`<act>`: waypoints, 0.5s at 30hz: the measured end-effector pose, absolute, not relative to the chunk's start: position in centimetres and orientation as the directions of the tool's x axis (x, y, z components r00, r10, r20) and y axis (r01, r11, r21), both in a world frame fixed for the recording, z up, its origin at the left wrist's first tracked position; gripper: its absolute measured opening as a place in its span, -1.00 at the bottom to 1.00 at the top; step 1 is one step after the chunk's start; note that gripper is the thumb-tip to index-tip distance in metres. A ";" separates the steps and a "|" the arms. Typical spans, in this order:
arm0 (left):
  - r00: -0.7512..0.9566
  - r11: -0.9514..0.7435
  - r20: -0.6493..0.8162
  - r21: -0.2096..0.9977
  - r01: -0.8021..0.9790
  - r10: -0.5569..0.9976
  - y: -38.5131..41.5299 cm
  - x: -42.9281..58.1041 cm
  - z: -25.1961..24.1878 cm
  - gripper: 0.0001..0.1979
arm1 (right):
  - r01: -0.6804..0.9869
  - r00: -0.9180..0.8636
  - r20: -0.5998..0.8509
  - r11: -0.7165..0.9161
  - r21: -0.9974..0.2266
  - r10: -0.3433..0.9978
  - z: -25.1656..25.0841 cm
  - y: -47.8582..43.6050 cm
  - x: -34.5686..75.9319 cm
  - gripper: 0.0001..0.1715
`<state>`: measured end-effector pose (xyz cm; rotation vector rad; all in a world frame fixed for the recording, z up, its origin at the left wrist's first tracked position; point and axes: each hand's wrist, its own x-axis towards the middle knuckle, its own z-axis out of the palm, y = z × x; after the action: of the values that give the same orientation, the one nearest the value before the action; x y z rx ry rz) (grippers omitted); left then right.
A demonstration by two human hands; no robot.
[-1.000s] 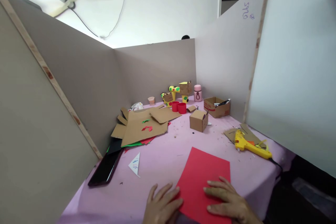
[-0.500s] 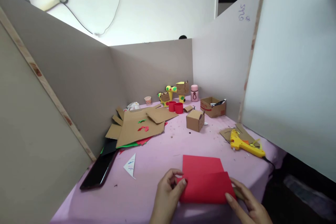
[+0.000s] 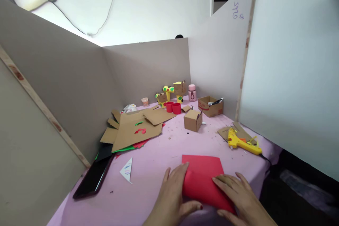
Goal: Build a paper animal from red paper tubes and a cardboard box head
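Observation:
A red sheet [image 3: 203, 164] lies flat on the table at its far end, while its near part curves over into a rounded roll [image 3: 203, 190]. My left hand [image 3: 172, 194] wraps the roll's left end, fingers on top and thumb at the near side. On the right end, my right hand [image 3: 237, 196] presses with its fingers over the red surface and its thumb low at the near edge. Whatever may be inside the roll is hidden.
To the right lies a yellow glue gun [image 3: 242, 143] on cardboard scraps. A small cardboard box [image 3: 193, 120] stands ahead, with red rings [image 3: 176, 108] behind it. At left are a phone [image 3: 92, 180], a white paper triangle [image 3: 127, 170] and stacked cardboard [image 3: 127, 136].
The near part of the red sheet went from a flat fold to a rounded roll. Both hands shifted from its side edges onto the top, fingers curving over it.

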<state>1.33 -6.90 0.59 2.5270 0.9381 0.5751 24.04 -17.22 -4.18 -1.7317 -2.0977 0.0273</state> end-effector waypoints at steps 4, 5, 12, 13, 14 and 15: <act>0.742 -0.794 0.302 0.100 0.600 0.599 -7.2 1.9 0.8 0.07 | 0.923 -0.146 0.362 0.258 -0.284 0.921 -4.5 -17.2 24.2 -0.36; 0.783 -0.826 0.287 0.064 0.560 0.552 -7.2 2.1 0.9 0.04 | 0.923 -0.157 0.385 0.274 -0.271 0.909 -4.8 -17.1 24.3 -0.36; 0.851 -0.872 0.190 0.115 0.476 0.489 -7.6 3.1 0.4 -0.42 | 0.931 -0.240 0.529 0.347 -0.112 0.814 -6.7 -16.8 24.5 -0.06; 0.849 -0.880 0.234 0.072 0.470 0.473 -7.7 3.2 0.2 -0.41 | 0.933 -0.245 0.554 0.349 -0.089 0.796 -6.8 -16.8 24.3 0.01; 0.843 -0.886 0.298 0.015 0.464 0.447 -7.7 3.1 0.0 -0.45 | 0.932 -0.251 0.577 0.356 -0.075 0.777 -6.8 -16.8 24.1 0.05; 0.834 -0.889 0.373 -0.049 0.456 0.407 -7.7 3.1 -0.1 -0.54 | 0.928 -0.252 0.595 0.366 -0.076 0.763 -6.7 -16.8 23.9 0.06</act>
<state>3.07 -7.71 -0.11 3.1383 0.7415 0.5893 23.91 -16.81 -6.69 -1.4574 -2.0846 -0.3942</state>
